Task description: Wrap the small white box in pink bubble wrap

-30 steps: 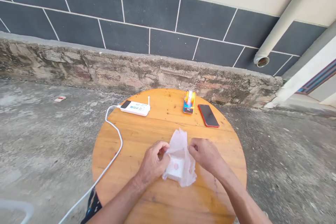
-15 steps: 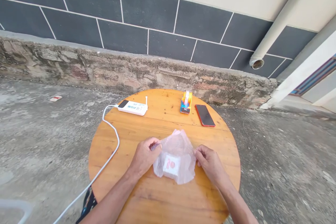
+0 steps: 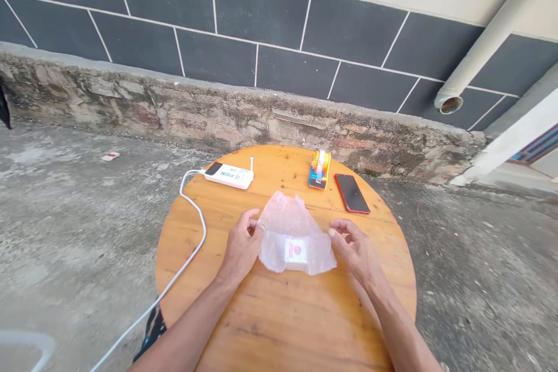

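Note:
A small white box (image 3: 295,250) with red print lies under a layer of pinkish, see-through bubble wrap (image 3: 285,218) on the round wooden table. The wrap's lower part is folded up over the box, while its upper part spreads flat toward the wall. My left hand (image 3: 243,244) pinches the wrap's left edge between thumb and fingers. Just beyond the right edge, my right hand (image 3: 354,247) is held with fingers apart and curved, nothing visible in them.
On the table (image 3: 209,314) stand a white power strip-like device (image 3: 229,175) with a white cable (image 3: 199,244), a yellow-and-blue tape dispenser (image 3: 319,170) and a red-edged phone (image 3: 352,193). Behind is a stone-based tiled wall (image 3: 261,110) with a drainpipe (image 3: 479,58).
The wrap's near part now lies folded flatter over the box, and the bundle sits farther from me. My right hand has let go of the right edge. The camera view has shifted slightly left.

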Available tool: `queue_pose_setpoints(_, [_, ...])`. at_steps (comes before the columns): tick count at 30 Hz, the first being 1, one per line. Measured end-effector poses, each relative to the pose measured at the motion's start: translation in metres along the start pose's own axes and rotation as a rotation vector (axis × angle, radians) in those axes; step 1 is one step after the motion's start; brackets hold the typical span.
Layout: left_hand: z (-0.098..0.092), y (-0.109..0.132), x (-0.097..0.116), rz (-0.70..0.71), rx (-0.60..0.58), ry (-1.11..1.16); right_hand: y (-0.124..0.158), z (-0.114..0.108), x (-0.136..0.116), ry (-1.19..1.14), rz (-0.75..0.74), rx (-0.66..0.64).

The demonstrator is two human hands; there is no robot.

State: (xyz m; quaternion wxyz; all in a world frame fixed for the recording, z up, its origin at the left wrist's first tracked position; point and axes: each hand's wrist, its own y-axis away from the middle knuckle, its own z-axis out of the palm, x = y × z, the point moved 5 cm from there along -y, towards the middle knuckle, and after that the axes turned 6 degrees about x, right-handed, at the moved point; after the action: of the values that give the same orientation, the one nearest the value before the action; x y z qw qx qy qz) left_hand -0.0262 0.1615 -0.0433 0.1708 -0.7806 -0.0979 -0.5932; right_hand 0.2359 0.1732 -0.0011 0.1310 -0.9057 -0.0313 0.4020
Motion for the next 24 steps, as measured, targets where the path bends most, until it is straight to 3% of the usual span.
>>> queue_pose_setpoints(4, [-0.009, 0.003, 0.008, 0.024, 0.066, -0.015, 0.011, 0.001, -0.033, 0.007, -0.127, -0.152])
queue_pose_setpoints(7, [-0.015, 0.011, 0.028, 0.305, 0.111, -0.117, 0.012, 0.005, -0.041, 0.031, -0.169, -0.227])
queue_pose_setpoints(10, [-0.009, 0.024, 0.043, 0.606, -0.058, -0.193, 0.02, 0.003, -0.037, 0.059, -0.267, -0.204])
queue_pose_setpoints(12, [-0.006, 0.031, 0.046, 0.685, -0.157, -0.22, 0.031, -0.004, -0.033, 0.07, -0.371, -0.163])
queue_pose_setpoints(14, [-0.006, 0.034, 0.045, 0.693, -0.196, -0.218, 0.045, -0.012, -0.03, 0.098, -0.452, -0.133])
queue_pose_setpoints(17, [-0.012, 0.034, 0.042, 0.626, -0.146, -0.116, 0.063, -0.023, -0.029, 0.141, -0.527, -0.136])
queue_pose_setpoints(21, [-0.027, 0.033, 0.041, 0.576, 0.021, 0.023, 0.088, -0.026, -0.039, 0.153, -0.618, -0.285])
queue_pose_setpoints(24, [-0.033, 0.033, 0.046, 0.596, 0.053, 0.062, 0.11, -0.026, -0.044, 0.176, -0.666, -0.343])
